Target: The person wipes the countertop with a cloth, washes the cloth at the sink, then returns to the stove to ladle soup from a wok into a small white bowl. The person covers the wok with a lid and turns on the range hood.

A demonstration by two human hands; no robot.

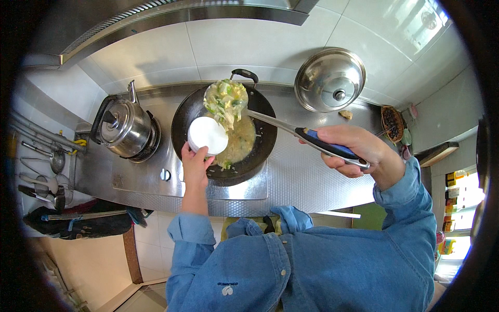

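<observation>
My right hand [347, 150] grips the blue-and-black handle of a metal ladle [273, 121]. Greens and pale pieces of food [227, 99] heap in the ladle's bowl and hang over its lower edge. In my left hand [195, 163] is a small white bowl [207, 136], held by its rim and side just below the ladle; what it contains, if anything, cannot be made out. Both are over a dark wok [267, 156] on the stove. Cloudy broth with bits of green [239, 144] lies in the wok.
A steel kettle [126, 126] stands on the left burner. Against the tiled wall at the back right leans a steel lid [329, 80]. Near it are a light-brown lump [345, 114] and a wicker basket [391, 124]. Utensils [48, 179] hang at the left.
</observation>
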